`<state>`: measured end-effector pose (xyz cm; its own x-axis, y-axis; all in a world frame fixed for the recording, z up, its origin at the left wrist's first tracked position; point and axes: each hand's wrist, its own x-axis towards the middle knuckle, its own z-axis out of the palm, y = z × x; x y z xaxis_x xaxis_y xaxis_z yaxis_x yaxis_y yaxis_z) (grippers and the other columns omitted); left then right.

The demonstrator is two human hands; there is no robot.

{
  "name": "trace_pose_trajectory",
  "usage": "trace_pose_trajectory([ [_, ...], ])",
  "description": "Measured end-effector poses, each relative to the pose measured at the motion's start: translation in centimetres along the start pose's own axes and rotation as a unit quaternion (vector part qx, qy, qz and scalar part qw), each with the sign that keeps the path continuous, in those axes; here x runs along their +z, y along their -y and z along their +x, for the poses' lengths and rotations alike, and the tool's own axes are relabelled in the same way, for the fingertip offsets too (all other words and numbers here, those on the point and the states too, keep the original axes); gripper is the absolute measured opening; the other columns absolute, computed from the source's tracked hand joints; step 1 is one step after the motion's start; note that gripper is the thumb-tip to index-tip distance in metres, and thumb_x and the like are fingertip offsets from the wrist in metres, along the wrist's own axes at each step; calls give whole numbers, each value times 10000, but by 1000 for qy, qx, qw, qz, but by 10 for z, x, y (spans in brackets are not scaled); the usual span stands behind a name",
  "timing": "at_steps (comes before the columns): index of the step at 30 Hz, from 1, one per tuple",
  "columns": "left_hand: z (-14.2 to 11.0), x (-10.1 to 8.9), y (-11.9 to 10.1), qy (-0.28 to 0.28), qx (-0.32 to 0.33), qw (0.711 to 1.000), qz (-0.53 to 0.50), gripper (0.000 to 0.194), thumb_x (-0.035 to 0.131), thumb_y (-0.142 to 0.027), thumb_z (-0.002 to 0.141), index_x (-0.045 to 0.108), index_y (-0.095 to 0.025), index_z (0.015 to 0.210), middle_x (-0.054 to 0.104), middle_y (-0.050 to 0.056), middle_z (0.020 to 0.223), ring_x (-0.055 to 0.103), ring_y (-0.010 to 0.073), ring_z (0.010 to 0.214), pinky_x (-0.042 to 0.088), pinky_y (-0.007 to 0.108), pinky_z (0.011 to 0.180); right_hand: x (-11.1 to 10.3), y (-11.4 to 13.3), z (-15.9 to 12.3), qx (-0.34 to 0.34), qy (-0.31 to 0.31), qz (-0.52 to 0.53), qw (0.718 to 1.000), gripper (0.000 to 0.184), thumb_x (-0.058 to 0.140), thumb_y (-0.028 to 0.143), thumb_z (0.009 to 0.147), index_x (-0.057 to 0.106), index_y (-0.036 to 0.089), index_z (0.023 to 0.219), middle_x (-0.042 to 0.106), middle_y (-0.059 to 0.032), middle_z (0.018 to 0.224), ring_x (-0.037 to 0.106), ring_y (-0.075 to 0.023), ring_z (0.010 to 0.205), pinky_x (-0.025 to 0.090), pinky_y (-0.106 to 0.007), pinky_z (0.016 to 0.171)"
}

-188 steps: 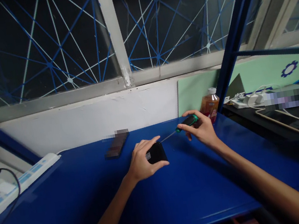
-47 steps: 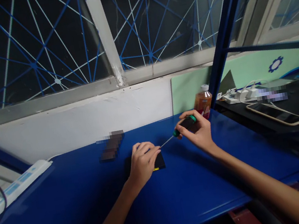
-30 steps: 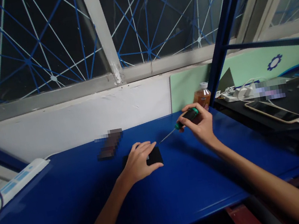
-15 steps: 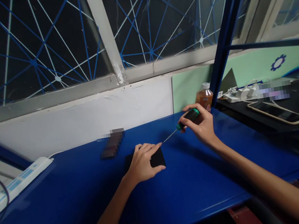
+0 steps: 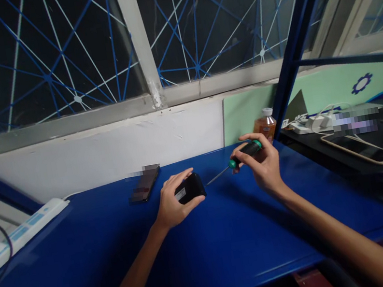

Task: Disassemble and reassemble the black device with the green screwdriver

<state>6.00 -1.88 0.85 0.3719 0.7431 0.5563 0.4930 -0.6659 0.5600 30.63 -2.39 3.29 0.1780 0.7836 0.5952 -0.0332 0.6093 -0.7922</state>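
A small black box-shaped device with a pale label on its face is gripped by my left hand, thumb along the near side and fingers along the far side. It is tilted above the blue table. My right hand is wrapped round the black and green handle of a screwdriver. Its metal shaft points left and down, with the tip close to the device's right end; whether they touch I cannot tell.
Behind my left hand lies a dark phone. A bottle of orange drink stands at the back, beside a blue post. On the left is a white power strip. A black table on the right holds another phone and cables.
My left hand has lifted and tipped up the black device, so its labelled face now shows. My right hand still holds the screwdriver near its end. The view has shifted slightly.
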Motion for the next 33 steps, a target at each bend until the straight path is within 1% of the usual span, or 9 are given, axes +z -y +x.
trace_pose_trajectory([
  [3,0,0,0,-5,7,1000,-4,621,760,-377,734,540,-229,1296,616,120,1250,581,306,1132,461,529,975,4,3,-4,0,11,-6,1000,303,662,293,817,481,247,1056,641,3,763,632,-158,530,553,-311,462],
  [8,0,2,2,-11,16,1000,-5,609,762,-370,732,548,-232,1285,620,119,1244,582,306,1126,456,533,982,5,1,-6,-2,17,1,1000,314,658,286,815,475,237,1065,639,0,763,638,-159,542,564,-317,465],
  [13,0,3,1,-10,20,1000,2,585,753,-372,739,560,-234,1273,625,119,1232,580,316,1126,458,549,970,5,2,-7,2,17,-9,1000,312,656,301,820,469,235,1061,633,-5,768,635,-155,539,568,-313,471],
  [17,0,5,1,-6,17,1000,9,567,758,-375,738,573,-242,1257,628,108,1231,574,309,1133,461,536,969,6,3,-8,0,15,-11,1000,319,661,311,815,473,236,1062,631,-5,768,625,-151,535,568,-309,467],
  [22,0,5,1,-9,16,1000,19,552,759,-381,740,582,-248,1246,633,104,1224,574,302,1131,460,531,969,2,0,-7,-9,51,27,998,297,605,319,838,473,236,1090,648,-24,831,636,-160,565,569,-322,473],
  [25,0,4,1,-14,18,1000,20,551,753,-383,745,583,-251,1252,633,107,1224,574,308,1137,462,535,967,-1,-1,-5,-5,66,38,997,276,594,324,835,475,237,1068,655,-31,880,635,-154,551,563,-321,462],
  [28,0,4,1,-18,14,1000,21,549,758,-384,742,587,-254,1248,636,104,1220,575,308,1143,465,527,972,-1,0,-4,-1,53,17,998,259,614,328,839,494,235,1048,654,-26,846,634,-155,539,553,-311,456],
  [33,0,5,2,-16,11,1000,24,543,750,-400,753,580,-258,1249,627,97,1235,563,301,1157,460,519,981,0,-2,-4,-8,-7,-68,998,264,693,343,802,557,240,1003,602,23,674,601,-143,466,520,-288,442],
])
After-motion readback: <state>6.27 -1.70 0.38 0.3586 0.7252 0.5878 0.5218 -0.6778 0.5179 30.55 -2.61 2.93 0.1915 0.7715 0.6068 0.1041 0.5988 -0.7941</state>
